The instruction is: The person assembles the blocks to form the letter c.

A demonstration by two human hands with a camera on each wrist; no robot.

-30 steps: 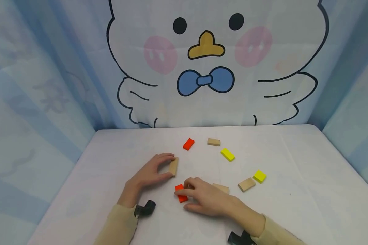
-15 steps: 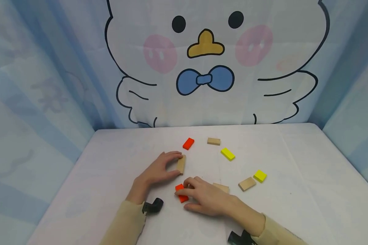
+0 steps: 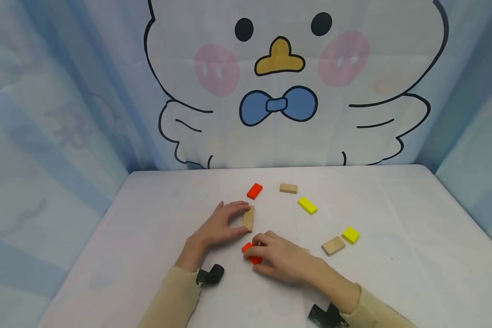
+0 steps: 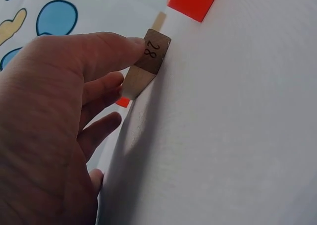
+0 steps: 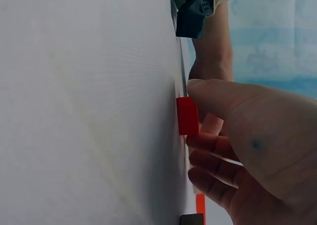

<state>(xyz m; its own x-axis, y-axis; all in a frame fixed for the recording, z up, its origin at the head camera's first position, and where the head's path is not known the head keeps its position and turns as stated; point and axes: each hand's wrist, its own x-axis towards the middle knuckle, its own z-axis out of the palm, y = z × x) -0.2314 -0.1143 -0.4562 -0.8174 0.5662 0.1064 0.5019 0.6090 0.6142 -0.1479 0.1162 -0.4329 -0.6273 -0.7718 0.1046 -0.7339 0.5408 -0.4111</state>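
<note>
My left hand (image 3: 221,225) holds a plain wooden block (image 3: 249,219) lengthwise, the thumb at its near end and the fingers at its far end. The left wrist view shows the number 28 written on the end of this wooden block (image 4: 152,51). Just to the right and nearer, my right hand (image 3: 284,257) reaches over a red block (image 3: 255,259), which lies between its thumb and fingers. Seen from the right wrist, the red block (image 5: 187,116) sits between the thumb above and the fingers below. Part of it is hidden in the head view.
Farther back lie another red block (image 3: 254,191), a wooden block (image 3: 289,188) and a yellow block (image 3: 307,205). To the right are a wooden block (image 3: 333,245) and a yellow one (image 3: 350,235). One more wooden block (image 3: 305,250) is mostly hidden behind my right hand.
My left hand has moved right with the wooden block. The red block under my right hand has turned and shifted slightly right, its fingers closing in around it.
</note>
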